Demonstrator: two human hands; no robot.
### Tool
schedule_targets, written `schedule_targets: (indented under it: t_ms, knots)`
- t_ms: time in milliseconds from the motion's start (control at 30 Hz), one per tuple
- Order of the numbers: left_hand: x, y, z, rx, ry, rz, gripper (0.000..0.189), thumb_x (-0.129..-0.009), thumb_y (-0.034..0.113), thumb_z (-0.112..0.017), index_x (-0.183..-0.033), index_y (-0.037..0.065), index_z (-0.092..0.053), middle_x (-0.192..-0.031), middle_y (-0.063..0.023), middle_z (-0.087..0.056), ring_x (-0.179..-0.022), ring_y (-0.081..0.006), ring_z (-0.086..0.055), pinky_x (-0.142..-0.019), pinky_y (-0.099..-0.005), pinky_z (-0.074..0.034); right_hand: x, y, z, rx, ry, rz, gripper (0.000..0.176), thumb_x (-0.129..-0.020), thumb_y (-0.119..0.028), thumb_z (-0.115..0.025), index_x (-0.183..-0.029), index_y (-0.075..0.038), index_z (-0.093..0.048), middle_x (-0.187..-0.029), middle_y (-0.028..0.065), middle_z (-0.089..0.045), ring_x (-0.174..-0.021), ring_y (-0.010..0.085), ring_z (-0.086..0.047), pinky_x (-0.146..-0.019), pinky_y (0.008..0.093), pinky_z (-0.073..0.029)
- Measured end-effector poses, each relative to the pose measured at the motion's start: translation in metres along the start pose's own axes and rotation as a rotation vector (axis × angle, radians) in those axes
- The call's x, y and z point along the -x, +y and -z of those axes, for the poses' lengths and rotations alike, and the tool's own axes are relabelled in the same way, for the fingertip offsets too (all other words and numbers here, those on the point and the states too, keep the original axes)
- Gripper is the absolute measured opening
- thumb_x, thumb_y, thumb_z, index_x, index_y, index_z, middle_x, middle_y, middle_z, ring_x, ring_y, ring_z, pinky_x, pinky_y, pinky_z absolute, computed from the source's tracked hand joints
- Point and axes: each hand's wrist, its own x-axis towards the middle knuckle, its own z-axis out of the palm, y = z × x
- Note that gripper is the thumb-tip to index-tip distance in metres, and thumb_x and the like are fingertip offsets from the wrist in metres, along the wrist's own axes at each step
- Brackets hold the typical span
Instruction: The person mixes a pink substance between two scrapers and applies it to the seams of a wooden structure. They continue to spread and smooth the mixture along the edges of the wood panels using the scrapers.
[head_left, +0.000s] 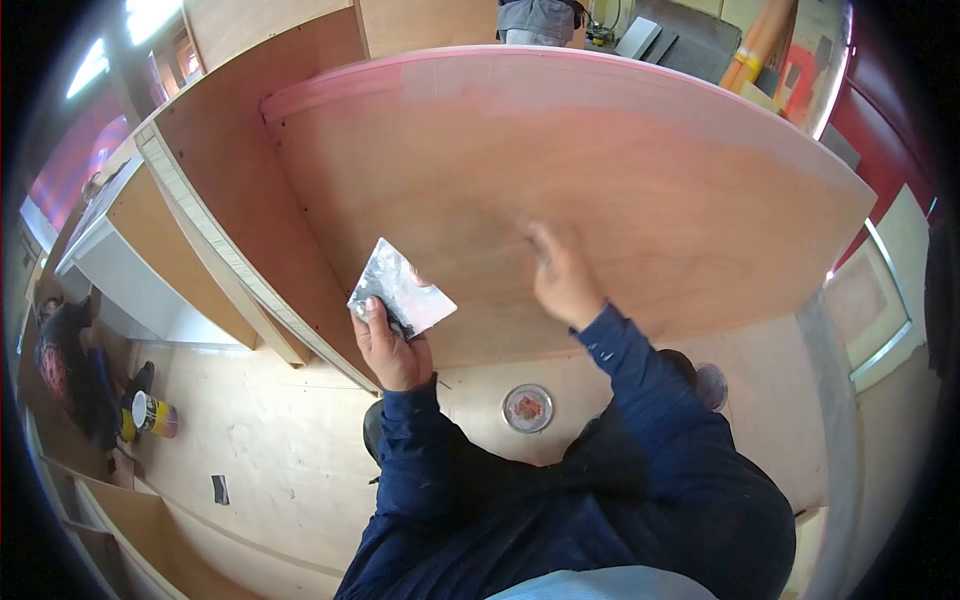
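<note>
A flat square plate (400,288), smeared with white, grey and pale pink, is held from below by my left hand (390,345), with the thumb on top. My right hand (565,275) is in front of a large curved plywood panel (480,190), its fingers bent and blurred. Something thin and dark may be between those fingers, but I cannot make it out. Pink paste or paint covers the top band (500,85) of the panel. Between my legs a round container (527,408) with reddish contents stands on the floor.
A crouching person (70,365) is at the far left near a paint bucket (153,414). A white-and-wood cabinet piece (165,270) stands left of the panel. A small dark sheet (220,489) lies on the floor. Another person (537,20) stands beyond the panel.
</note>
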Motion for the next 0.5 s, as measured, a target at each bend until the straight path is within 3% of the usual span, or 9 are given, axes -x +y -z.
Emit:
schedule_targets:
  t_ms: [33,100,133,200,300,367,500]
  knots:
    - [-0.002,-0.005,0.009,0.002,-0.001,0.004,0.020,-0.100,0.015,-0.047,-0.116,0.004,-0.053,-0.110,-0.0093,-0.063,-0.099,-0.0190,-0.064,-0.088,-0.0344,-0.052,-0.013,0.004,0.013,0.208,0.186,0.112,0.043,-0.087,0.005,-0.046,-0.128,-0.004,-0.052,-0.122,0.0179,-0.056,-0.114,0.0350,-0.052,-0.098,0.0394,-0.041]
    - [-0.002,-0.019,0.035,-0.363,0.003,-0.068,0.018,-0.099,0.014,-0.050,-0.114,0.004,-0.054,-0.107,-0.0074,-0.063,-0.095,-0.0161,-0.063,-0.087,-0.0321,-0.051,-0.046,-0.016,0.045,0.526,0.470,0.263,0.039,-0.090,0.000,-0.047,-0.128,-0.004,-0.051,-0.117,0.0191,-0.057,-0.109,0.0370,-0.053,-0.093,0.0405,-0.042]
    - [0.000,-0.024,0.024,-0.168,0.004,0.031,0.016,-0.098,0.013,-0.052,-0.112,0.005,-0.054,-0.104,-0.0048,-0.063,-0.092,-0.0131,-0.060,-0.085,-0.0296,-0.049,-0.063,-0.012,0.058,0.576,0.523,0.228,0.038,-0.090,-0.001,-0.049,-0.127,-0.005,-0.052,-0.114,0.0186,-0.057,-0.106,0.0382,-0.052,-0.092,0.0420,-0.042]
    - [0.013,-0.032,0.015,-0.207,-0.034,0.054,0.016,-0.099,0.015,-0.051,-0.110,0.004,-0.053,-0.104,-0.0033,-0.061,-0.094,-0.0107,-0.057,-0.086,-0.0269,-0.046,-0.091,-0.013,0.073,0.714,0.617,0.162,0.040,-0.089,-0.006,-0.051,-0.128,-0.006,-0.049,-0.117,0.0153,-0.054,-0.106,0.0366,-0.051,-0.094,0.0468,-0.039]
    - [0.024,-0.033,0.008,-0.241,-0.086,0.079,0.017,-0.100,0.016,-0.051,-0.111,0.003,-0.053,-0.104,-0.0031,-0.061,-0.094,-0.0097,-0.056,-0.087,-0.0262,-0.045,-0.113,-0.023,0.080,0.856,0.709,0.105,0.040,-0.087,-0.009,-0.053,-0.127,-0.006,-0.049,-0.118,0.0145,-0.054,-0.104,0.0377,-0.052,-0.090,0.0473,-0.042]
    - [0.026,-0.028,0.003,-0.539,-0.083,0.018,0.018,-0.100,0.016,-0.051,-0.111,0.003,-0.053,-0.104,-0.0032,-0.061,-0.094,-0.0100,-0.057,-0.087,-0.0268,-0.045,-0.124,-0.022,0.082,0.894,0.720,0.049,0.042,-0.086,-0.011,-0.055,-0.127,-0.005,-0.048,-0.118,0.0151,-0.054,-0.104,0.0383,-0.053,-0.088,0.0474,-0.043]
    - [0.025,-0.018,0.005,-0.487,0.005,0.104,0.017,-0.100,0.014,-0.050,-0.112,0.002,-0.053,-0.105,-0.0042,-0.061,-0.094,-0.0106,-0.058,-0.086,-0.0271,-0.047,-0.144,-0.013,0.072,1.024,0.694,-0.026,0.052,-0.080,-0.018,-0.060,-0.126,0.001,-0.047,-0.119,0.0172,-0.053,-0.105,0.0384,-0.053,-0.085,0.0466,-0.045]
